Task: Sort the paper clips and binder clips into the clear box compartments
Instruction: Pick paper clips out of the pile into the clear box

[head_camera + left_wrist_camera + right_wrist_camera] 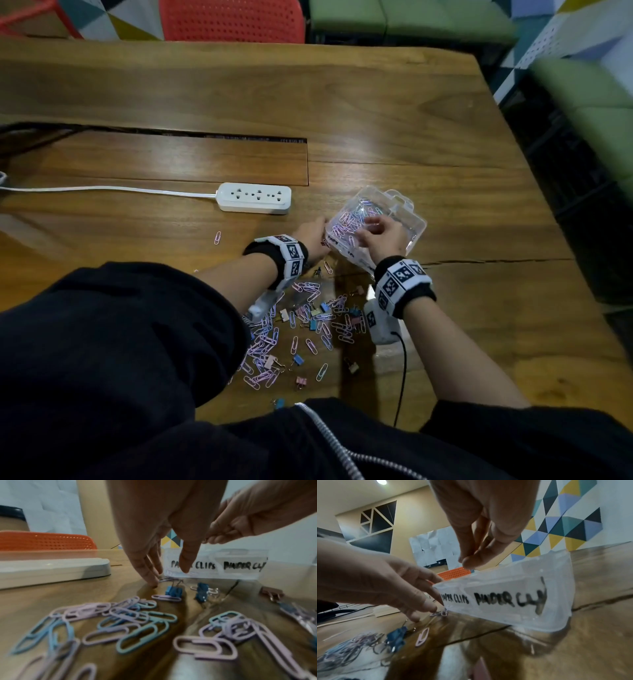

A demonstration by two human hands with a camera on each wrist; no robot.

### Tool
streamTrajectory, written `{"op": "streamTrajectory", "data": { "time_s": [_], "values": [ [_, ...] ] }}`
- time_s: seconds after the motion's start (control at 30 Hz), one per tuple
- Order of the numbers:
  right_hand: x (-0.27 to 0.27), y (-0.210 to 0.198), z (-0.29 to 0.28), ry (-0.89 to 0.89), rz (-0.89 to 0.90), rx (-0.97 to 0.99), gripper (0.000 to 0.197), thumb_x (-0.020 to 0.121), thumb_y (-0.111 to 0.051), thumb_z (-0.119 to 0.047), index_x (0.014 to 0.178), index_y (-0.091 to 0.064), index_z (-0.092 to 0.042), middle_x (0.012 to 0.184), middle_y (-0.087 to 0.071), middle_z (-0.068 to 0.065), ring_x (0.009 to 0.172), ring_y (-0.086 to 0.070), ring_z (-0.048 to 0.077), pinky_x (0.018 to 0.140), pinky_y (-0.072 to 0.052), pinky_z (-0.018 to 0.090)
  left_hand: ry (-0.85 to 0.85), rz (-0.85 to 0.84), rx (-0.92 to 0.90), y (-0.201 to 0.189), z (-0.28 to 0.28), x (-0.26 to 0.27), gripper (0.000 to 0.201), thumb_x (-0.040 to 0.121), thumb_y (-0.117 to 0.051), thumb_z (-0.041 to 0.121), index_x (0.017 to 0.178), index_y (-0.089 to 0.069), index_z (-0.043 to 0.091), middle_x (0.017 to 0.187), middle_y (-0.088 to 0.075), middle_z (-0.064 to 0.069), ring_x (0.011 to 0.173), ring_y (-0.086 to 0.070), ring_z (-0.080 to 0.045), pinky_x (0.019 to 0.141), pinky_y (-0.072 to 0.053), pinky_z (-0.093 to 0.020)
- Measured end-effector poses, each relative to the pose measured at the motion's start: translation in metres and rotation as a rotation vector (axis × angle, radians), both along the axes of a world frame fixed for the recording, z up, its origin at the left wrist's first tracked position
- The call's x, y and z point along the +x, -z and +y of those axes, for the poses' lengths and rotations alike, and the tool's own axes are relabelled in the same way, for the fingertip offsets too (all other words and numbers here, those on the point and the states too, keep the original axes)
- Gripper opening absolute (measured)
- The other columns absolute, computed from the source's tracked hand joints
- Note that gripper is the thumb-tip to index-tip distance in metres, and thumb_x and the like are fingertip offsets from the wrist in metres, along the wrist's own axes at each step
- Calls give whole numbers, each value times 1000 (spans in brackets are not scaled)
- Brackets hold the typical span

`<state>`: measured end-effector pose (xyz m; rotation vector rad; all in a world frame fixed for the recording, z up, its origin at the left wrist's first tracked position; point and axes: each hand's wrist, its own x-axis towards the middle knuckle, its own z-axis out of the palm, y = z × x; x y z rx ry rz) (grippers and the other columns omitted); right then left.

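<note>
A lone pink paper clip (217,237) is noted farthest left on the wooden table (394,113), well apart from both hands, just in front of the white power strip (254,198).

The left hand (313,236) is seen at the box's left near corner, fingers extended downward and spread, fingertips (151,583) touching the table. A small cluster of clips (440,613) lies directly at those fingertips, against the foot of the box wall. No clip is seen held. The left hand is judged the nearer one for this cluster.

The clear box (407,219) stands just right of the left hand, its labelled wall facing the person. The labels read "PAPER CLIPS" on the left and "BINDER CL…" on the right, so the paper-clip compartment is taken to lie on the left hand's side. Pastel clips are visible inside it in the head view.

The right hand (380,234) is held above the box opening, thumb and fingers (471,559) drawn together at their tips. Whether a clip is pinched between them cannot be told; nothing shows there.

The main pile of paper clips (291,329) and binder clips (173,591) is spread on the table nearer the person, behind both wrists.

Poorly resolved: the box's divider and the binder-clip compartment's contents, the latter covered by the right hand. The second label is cut off by blur.
</note>
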<state>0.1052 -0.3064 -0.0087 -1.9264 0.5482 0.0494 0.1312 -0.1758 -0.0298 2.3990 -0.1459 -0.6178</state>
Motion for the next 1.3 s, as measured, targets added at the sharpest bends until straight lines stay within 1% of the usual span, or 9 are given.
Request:
{"op": "streamTrajectory", "data": {
  "time_s": [0.1,0.2,0.27,0.37,0.53,0.73,0.97,1.17,1.3],
  "values": [
    [-5,-4,3,-128,-46,-14,37,84,-59,-3,121,-53,-5,119,-60,10,110,-56,19,98,-46,31,-83,42,-14,8,0,2,86,76,-71,18,144,-18,10,135,-49,-16,125,-46,-30,104,-40,-43],
    [-21,-6,2,-153,-82,-81,15,88,-51,-2,98,-60,-9,100,-61,4,97,-56,17,93,-50,33,22,-15,167,11,-2,-2,88,75,-71,36,141,-21,5,137,-42,-16,128,-37,-31,106,-35,-41],
    [-38,-4,-1,-234,-64,-121,16,88,-49,2,89,-61,-10,92,-60,3,89,-57,18,87,-51,31,129,-57,282,10,-4,-6,83,75,-68,44,135,-30,0,136,-41,-16,127,-36,-31,105,-31,-38],
    [-63,10,-3,-518,-74,-394,18,85,-53,1,99,-66,-1,98,-63,9,87,-53,14,85,-46,24,160,-52,342,8,-9,-10,62,84,-62,34,130,-37,1,134,-41,-18,125,-37,-32,104,-32,-38],
    [-84,36,-6,-765,63,-650,40,81,-65,-22,119,-57,-14,124,-50,7,116,-43,21,100,-37,31,269,-74,386,7,-8,-20,31,93,-48,15,121,-50,2,127,-47,-18,117,-45,-32,97,-39,-37],
    [-87,30,-4,-802,64,-773,38,83,-61,-24,119,-55,-16,121,-52,6,113,-47,22,92,-40,31,439,-208,421,4,1,-41,34,92,-50,23,120,-52,3,126,-50,-15,116,-49,-28,99,-43,-36],
    [-87,29,14,-830,69,-775,24,85,-53,-11,108,-59,-7,115,-57,12,109,-47,26,90,-38,30,512,-287,563,1,0,-53,21,92,-44,4,105,-60,3,113,-59,-14,107,-56,-29,91,-47,-37],
    [-87,29,14,-794,84,-677,16,84,-52,-3,98,-59,-5,109,-56,10,107,-49,24,88,-40,29,557,-450,624,0,8,-53,20,91,-49,26,101,-64,18,109,-65,-1,114,-46,-21,104,-28,-40],
    [-91,33,9,-769,63,-563,8,82,-54,-4,89,-59,-5,103,-48,5,93,-48,18,87,-44,26,241,-247,290,-4,19,-47,20,87,-55,35,90,-66,18,96,-67,1,107,-52,-18,115,-9,-39]
  ]
}}
